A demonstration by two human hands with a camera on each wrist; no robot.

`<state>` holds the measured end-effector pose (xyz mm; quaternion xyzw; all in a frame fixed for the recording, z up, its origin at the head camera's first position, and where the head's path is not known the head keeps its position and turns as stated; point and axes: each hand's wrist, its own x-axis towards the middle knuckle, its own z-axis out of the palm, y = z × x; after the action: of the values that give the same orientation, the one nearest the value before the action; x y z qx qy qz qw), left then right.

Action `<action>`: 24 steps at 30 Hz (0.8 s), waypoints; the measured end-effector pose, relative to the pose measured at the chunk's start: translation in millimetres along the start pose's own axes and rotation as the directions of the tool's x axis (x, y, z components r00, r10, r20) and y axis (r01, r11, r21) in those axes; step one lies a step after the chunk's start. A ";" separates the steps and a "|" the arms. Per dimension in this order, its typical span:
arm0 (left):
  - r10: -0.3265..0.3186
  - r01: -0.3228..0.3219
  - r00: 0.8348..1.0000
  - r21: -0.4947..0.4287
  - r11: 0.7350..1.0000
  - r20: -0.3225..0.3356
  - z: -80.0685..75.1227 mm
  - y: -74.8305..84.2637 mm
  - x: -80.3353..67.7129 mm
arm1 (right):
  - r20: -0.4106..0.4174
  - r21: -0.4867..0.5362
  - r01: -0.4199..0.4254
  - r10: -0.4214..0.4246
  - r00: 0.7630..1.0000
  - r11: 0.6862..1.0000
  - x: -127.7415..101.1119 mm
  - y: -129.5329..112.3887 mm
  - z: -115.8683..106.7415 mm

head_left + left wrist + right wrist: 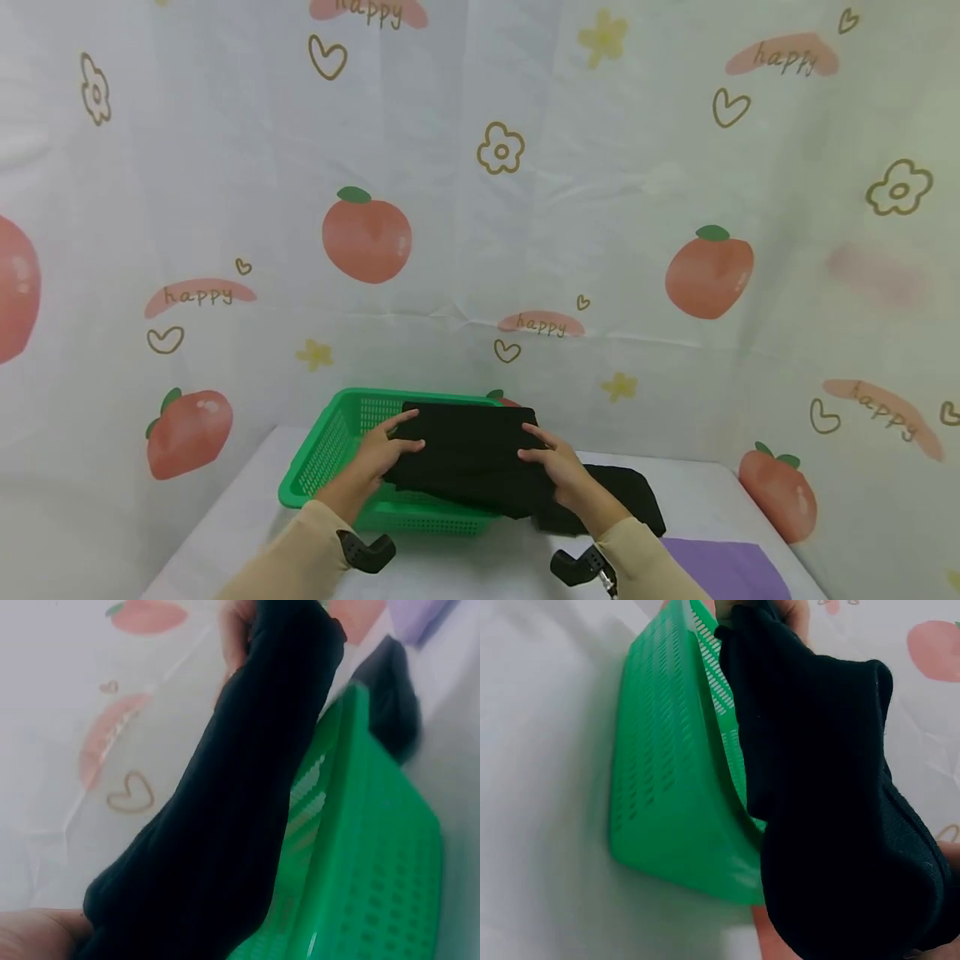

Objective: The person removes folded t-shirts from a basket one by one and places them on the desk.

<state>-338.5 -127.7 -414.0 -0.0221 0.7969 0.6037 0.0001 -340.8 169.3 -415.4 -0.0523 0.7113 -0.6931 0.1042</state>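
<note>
Both hands hold a folded black cloth (472,458) by its two sides, raised over a green plastic basket (322,458). My left hand (377,454) pinches the left side, thumb and fingers spread along the near face. On the opposite side, my right hand (562,471) grips in the same way. The cloth's lower edge sags unevenly and overlaps the basket's front rim in the head view. Seen from the left wrist, the cloth (217,802) is a thick layered bundle beside the basket wall (382,862). The cloth hides most of the basket's inside.
Another black cloth (633,496) lies on the white table to the right, partly behind my right hand. A flat purple piece (731,567) is nearer the table's right front. Behind the table hangs a white curtain (450,217) printed with peaches and hearts.
</note>
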 end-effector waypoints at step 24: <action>0.199 -0.220 0.949 0.064 0.973 0.246 69.4 16.8 -32.0 | -0.062 0.028 -0.043 0.045 0.997 0.999 -65.0 18.2 -74.2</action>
<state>-308.9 -55.3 -415.8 0.1352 0.8156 0.5617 0.0324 -292.7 256.4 -427.3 -0.0135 0.7061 -0.7012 0.0980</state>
